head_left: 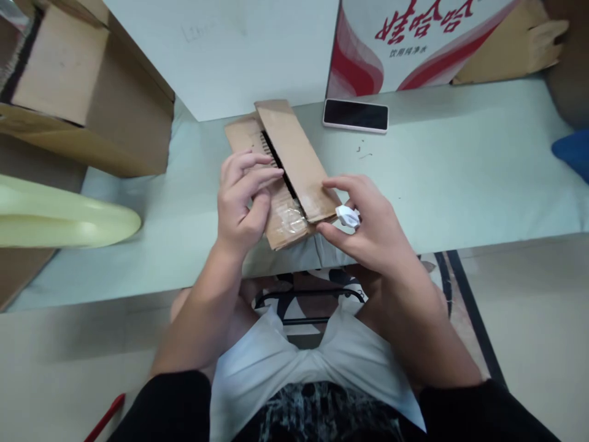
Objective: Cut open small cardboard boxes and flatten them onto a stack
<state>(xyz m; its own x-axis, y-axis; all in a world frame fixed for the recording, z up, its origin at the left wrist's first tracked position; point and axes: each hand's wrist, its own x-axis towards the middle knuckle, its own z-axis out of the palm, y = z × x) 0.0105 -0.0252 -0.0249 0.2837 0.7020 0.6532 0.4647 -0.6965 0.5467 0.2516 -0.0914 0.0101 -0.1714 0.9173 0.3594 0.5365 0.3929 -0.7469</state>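
A small folded cardboard box (299, 159) lies aslant at the front of the table, with a narrow dark gap along its raised flap. Clear tape (292, 218) shines on its near end. My left hand (242, 202) curls over the box's left side, its fingertips by the gap and thumb bent beneath them. At the near right corner, my right hand (375, 224) puts its thumb and index finger against the flap's edge. Tucked within that hand is a small white object (348, 216) whose kind I cannot make out.
A black-screened phone (356, 116) lies behind the box, near dark crumbs (363, 150). White cartons, one with red print (414, 49), stand at the back. Larger cardboard boxes (124, 92) and a pale yellow-green object (69, 215) occupy the left; something blue (573, 153) is far right.
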